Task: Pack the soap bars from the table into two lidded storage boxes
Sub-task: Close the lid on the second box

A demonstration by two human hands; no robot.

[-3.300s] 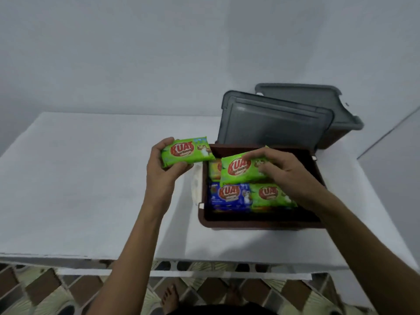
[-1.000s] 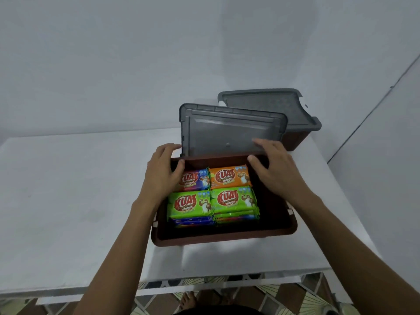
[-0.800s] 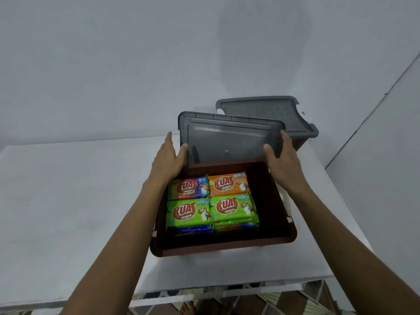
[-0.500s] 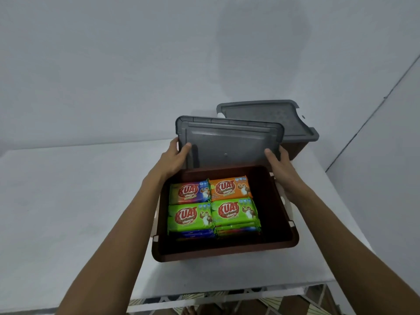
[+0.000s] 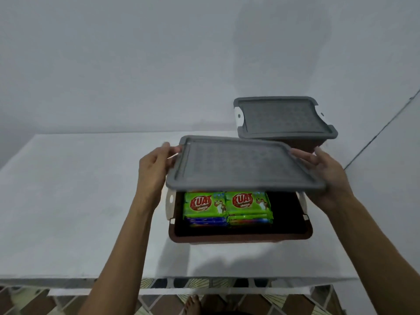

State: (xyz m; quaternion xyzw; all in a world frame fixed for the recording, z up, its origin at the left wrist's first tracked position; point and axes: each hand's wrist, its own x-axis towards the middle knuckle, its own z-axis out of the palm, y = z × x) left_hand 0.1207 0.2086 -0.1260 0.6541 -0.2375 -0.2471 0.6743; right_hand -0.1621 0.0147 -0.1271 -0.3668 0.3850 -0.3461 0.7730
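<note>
A brown storage box point(image 5: 241, 236) stands on the white table point(image 5: 68, 201), with stacked soap bars inside; two green-wrapped bars point(image 5: 205, 204) show on top at its left. A grey lid point(image 5: 241, 164) hovers nearly flat over the box and hides its far half. My left hand point(image 5: 154, 169) grips the lid's left edge. My right hand point(image 5: 325, 173) grips its right edge. Behind, at the back right, a second brown box point(image 5: 304, 145) sits closed under its own grey lid point(image 5: 284, 117).
A white wall rises right behind the table, and another wall runs close along the right side. The table's front edge lies just below the box, above a patterned tile floor point(image 5: 159, 298). A bare foot point(image 5: 193, 303) shows beneath.
The lid stood upright behind the open box half a second ago; both hands have lifted it and tipped it forward to lie nearly flat above the box. Earlier, soap bars were placed in.
</note>
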